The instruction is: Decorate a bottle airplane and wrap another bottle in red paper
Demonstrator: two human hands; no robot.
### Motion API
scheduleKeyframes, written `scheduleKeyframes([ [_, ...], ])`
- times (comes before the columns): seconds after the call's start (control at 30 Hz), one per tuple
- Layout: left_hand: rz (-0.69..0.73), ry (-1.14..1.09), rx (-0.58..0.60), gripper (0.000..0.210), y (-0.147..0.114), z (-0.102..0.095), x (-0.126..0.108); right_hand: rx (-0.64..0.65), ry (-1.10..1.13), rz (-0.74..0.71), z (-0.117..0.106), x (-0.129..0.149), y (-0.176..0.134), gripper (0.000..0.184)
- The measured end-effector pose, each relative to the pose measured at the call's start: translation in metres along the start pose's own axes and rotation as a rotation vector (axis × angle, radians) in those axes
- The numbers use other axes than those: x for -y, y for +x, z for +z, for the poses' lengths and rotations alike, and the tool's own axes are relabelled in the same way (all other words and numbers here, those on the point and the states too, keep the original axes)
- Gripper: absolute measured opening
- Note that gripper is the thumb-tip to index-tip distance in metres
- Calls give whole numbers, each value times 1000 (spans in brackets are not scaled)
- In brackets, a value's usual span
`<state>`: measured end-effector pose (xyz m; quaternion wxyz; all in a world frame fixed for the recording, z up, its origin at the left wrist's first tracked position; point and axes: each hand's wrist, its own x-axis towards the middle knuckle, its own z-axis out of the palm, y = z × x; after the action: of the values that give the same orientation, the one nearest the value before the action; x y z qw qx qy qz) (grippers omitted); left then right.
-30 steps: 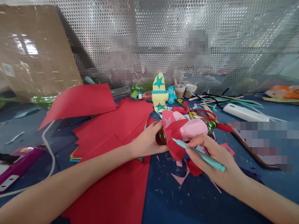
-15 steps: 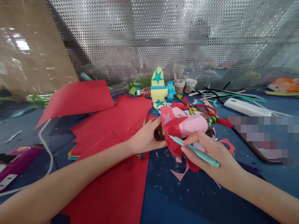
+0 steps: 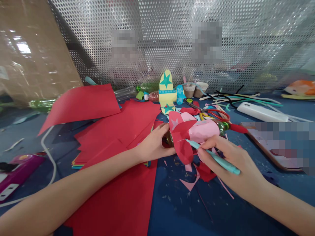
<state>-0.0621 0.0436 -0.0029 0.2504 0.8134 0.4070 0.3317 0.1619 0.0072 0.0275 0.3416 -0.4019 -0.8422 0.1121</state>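
Note:
My left hand (image 3: 157, 142) is closed around the base end of a plastic bottle (image 3: 168, 139) lying on its side. Pink paper (image 3: 203, 131) wraps the bottle's middle, and its green-capped neck points right. A red paper wing (image 3: 184, 144) crosses the bottle; a pale star (image 3: 174, 124) is on its far half. My right hand (image 3: 226, 157) grips a light-blue pen (image 3: 219, 160), whose tip touches the near half of the red wing. A thin pale line runs on the red paper to the left of the tip.
Red paper sheets (image 3: 115, 203) cover the left. A yellow paper plane on a bottle (image 3: 167, 95) stands behind. Red-handled scissors (image 3: 216, 114), paper scraps (image 3: 192, 183), a white device (image 3: 262, 112) and a phone (image 3: 268, 147) lie right. A purple power strip (image 3: 22, 173) sits far left.
My right hand has moved the pen a little to the right across the red wing, and a pale line now shows behind its tip. My left hand keeps its hold.

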Motion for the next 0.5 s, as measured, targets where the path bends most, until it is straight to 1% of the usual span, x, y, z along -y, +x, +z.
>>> scheduleKeyframes([
  [0.13, -8, -9, 25, 50, 0, 0, 1, -15, -15, -23, -3, -1, 1, 15],
  [0.27, 6, -19, 27, 54, 0, 0, 2, -25, -8, -26, -5, -1, 1, 14],
  [0.5, -6, 17, 10, 42, 0, 0, 2, 6, 2, -21, -2, -2, 0, 14],
])
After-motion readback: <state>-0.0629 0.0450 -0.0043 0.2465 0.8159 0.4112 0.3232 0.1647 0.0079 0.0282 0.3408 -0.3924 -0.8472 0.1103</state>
